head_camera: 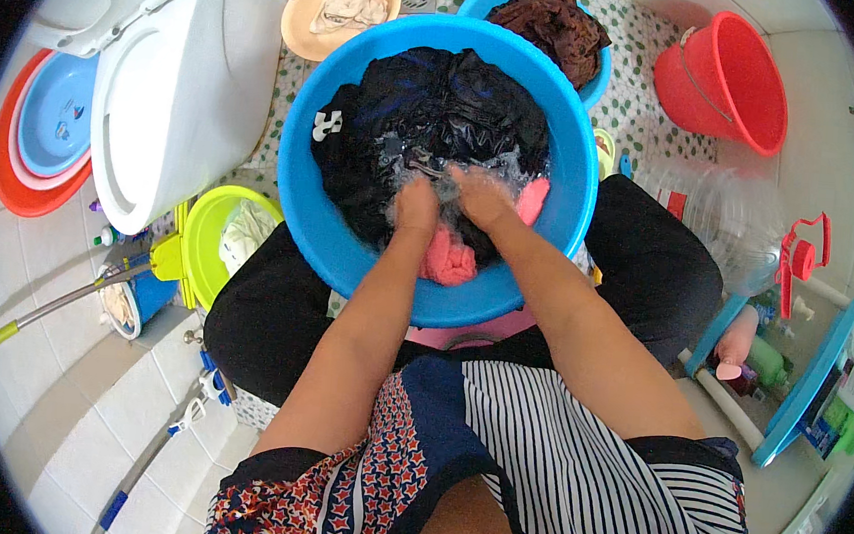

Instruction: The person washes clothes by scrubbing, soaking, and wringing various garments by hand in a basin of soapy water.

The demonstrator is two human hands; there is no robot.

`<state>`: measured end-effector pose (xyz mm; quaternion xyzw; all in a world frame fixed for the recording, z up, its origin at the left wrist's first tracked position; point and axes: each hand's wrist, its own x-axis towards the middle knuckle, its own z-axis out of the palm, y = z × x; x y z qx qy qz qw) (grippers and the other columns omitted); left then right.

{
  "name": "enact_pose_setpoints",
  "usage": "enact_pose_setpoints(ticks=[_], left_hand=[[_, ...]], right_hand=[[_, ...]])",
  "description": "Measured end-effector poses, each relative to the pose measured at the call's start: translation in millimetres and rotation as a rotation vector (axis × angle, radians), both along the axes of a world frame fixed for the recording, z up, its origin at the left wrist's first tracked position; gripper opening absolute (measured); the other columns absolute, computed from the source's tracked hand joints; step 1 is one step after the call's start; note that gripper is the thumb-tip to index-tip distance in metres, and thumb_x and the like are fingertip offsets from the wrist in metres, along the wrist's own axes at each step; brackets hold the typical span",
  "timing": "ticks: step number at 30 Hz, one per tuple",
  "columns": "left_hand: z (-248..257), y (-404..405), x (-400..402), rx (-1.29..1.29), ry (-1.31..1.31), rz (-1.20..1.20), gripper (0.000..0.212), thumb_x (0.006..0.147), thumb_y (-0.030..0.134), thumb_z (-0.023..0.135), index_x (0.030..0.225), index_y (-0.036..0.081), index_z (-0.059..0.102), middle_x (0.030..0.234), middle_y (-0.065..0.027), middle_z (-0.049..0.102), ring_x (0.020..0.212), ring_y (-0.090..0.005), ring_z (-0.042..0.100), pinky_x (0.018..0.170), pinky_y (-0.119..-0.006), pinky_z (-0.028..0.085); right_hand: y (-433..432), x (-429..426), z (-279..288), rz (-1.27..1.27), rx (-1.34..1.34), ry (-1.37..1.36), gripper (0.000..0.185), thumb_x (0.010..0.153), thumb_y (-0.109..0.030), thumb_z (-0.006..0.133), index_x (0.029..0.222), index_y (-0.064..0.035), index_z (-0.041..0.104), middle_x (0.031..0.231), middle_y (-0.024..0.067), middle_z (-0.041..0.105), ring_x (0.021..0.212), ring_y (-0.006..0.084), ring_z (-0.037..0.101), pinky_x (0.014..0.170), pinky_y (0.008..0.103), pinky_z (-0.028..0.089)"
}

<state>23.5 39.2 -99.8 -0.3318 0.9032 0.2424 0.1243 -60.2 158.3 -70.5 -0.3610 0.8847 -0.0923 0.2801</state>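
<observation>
A large blue plastic basin [300, 249] stands before me between my knees, with wet black clothes [403, 92] heaped in sudsy water. My left hand [417, 204] is closed like a fist over the dark cloth in the middle. Beside it my right hand [483, 198] grips the same wet cloth, its fingertips blurred by splashing water. A greyish fold of fabric [427, 165] shows just beyond both hands. Under my wrists lies a coral-pink cloth [451, 260], part of it also emerging at the basin's right side. A white patch [327, 125] marks the black clothes at the left.
Beyond the basin are a peach basin [299, 27] with pale cloth and a smaller blue basin [599, 85] with brown cloth. A red bucket [692, 100] lies tilted at right, near a blue shelf [812, 388] of bottles. A toilet [210, 62] and a lime-green basin [199, 249] flank my left.
</observation>
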Motion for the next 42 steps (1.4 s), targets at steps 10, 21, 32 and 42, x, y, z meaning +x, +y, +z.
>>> enact_pose_setpoints(ticks=[10,21,32,42], left_hand=[[16.3,5.7,-10.2,0.569,0.360,0.361,0.033,0.085,0.028,0.062,0.106,0.003,0.058,0.104,-0.0196,0.063,0.097,-0.0345,0.061,0.079,-0.050,0.052],[66.5,1.8,45.3,2.421,0.786,0.310,0.042,0.096,0.031,0.034,0.127,0.007,0.050,0.131,-0.0151,0.052,0.119,-0.0259,0.050,0.109,-0.044,0.033],[90.6,30.3,20.8,1.949,0.483,1.009,0.036,0.094,0.042,0.047,0.105,0.011,0.062,0.107,-0.0090,0.065,0.095,-0.0269,0.063,0.085,-0.044,0.051],[80.9,45.7,21.3,1.686,0.489,1.045,0.030,0.094,0.032,0.049,0.106,0.007,0.060,0.102,-0.0104,0.065,0.095,-0.0250,0.063,0.086,-0.044,0.051]], right_hand=[[-0.3,-15.8,-3.8,-0.241,-0.274,-0.059,0.042,0.081,-0.026,0.064,0.121,-0.0140,0.056,0.107,0.0191,0.063,0.099,0.0368,0.061,0.085,0.0447,0.049],[-3.2,121.4,158.1,0.006,-0.732,-0.056,0.016,0.076,-0.017,0.066,0.091,-0.0117,0.065,0.094,0.0087,0.061,0.086,0.0297,0.063,0.071,0.0412,0.052],[-9.6,47.2,119.3,-0.523,-0.508,-0.061,0.027,0.085,-0.033,0.058,0.092,-0.0074,0.063,0.088,0.0223,0.065,0.082,0.0416,0.063,0.073,0.0482,0.050],[0.3,33.4,94.4,-0.682,-0.476,-0.037,0.027,0.077,-0.033,0.063,0.087,-0.0074,0.061,0.086,0.0200,0.066,0.084,0.0411,0.063,0.077,0.0475,0.050]])
